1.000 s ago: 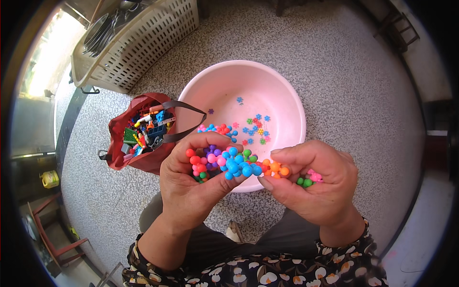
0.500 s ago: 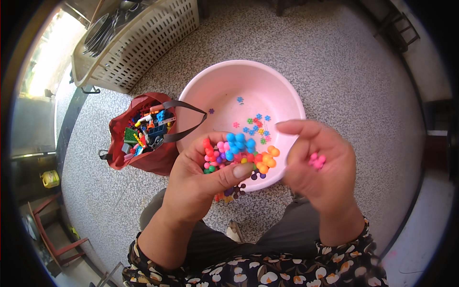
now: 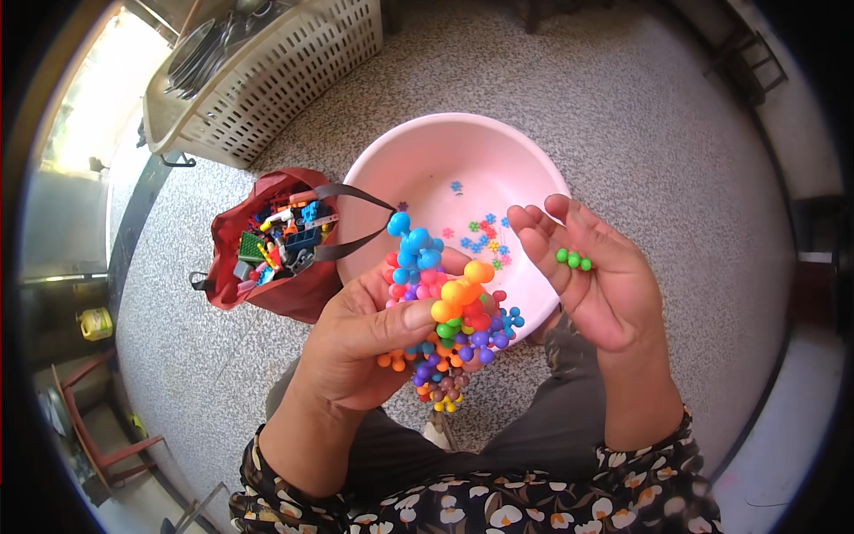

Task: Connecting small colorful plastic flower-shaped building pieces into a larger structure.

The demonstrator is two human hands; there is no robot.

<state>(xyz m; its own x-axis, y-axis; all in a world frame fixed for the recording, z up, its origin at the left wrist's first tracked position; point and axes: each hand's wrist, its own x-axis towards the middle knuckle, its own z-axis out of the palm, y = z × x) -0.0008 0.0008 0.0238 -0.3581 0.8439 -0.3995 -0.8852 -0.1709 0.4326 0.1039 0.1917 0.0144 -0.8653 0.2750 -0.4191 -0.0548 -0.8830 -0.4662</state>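
Observation:
My left hand (image 3: 360, 329) grips a cluster of joined ball-ended snap toy pieces (image 3: 458, 338) in blue, orange, purple, pink, red and other colours. The thumb presses over its front, while the cluster hangs past the fingers. To the right, my right hand (image 3: 605, 285) is turned palm up with its fingers partly curled. A small green ball-ended toy piece (image 3: 574, 259) rests against its fingers and palm. Beneath both hands stands a pink basin (image 3: 418, 133), with several small flower-shaped pieces (image 3: 485, 242) scattered on its bottom.
A red fabric bag (image 3: 302, 298) filled with mixed toy bricks (image 3: 285, 236) stands left of the basin, and its dark handle (image 3: 356, 198) lies over the rim. Beyond it is a cream perforated basket (image 3: 258, 89). A wooden chair (image 3: 98, 427) stands at the far left.
The right hand now has a green piece instead of the pink one. The cluster in my left hand has turned, showing its blue end higher and more purple and orange pieces.

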